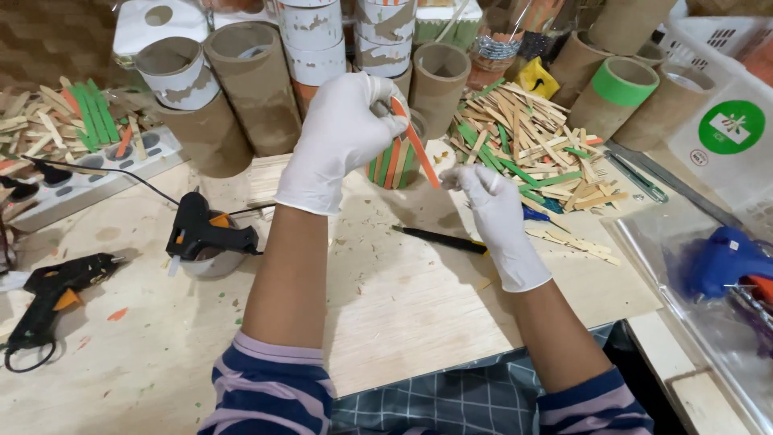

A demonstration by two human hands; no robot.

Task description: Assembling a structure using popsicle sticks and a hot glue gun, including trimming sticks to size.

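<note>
Striped sleeves [270, 387] fill the bottom edge of the frame, with a checked cloth [439, 403] between them, and both bare forearms rise from there over a pale plywood board [419, 298] on the counter [121, 346]. The left hand [342, 141], in a white glove, sits at upper centre with its fingers curled together, pinching the top end of an orange craft stick [416, 145] that slants down to the right. The right hand [495, 213], also gloved, is just right of centre, its fingertips closed at the stick's lower end; whether they actually touch it cannot be told. Behind the stick stands a small tube covered in orange and green sticks [394, 165]. A black pen-like tool [439, 239] lies on the board just left of the right wrist. Two black glue guns [205, 234] rest at left, one in a small bowl. A heap of plain and green sticks [535, 149] lies at upper right, before cardboard tubes [258, 80]
</note>
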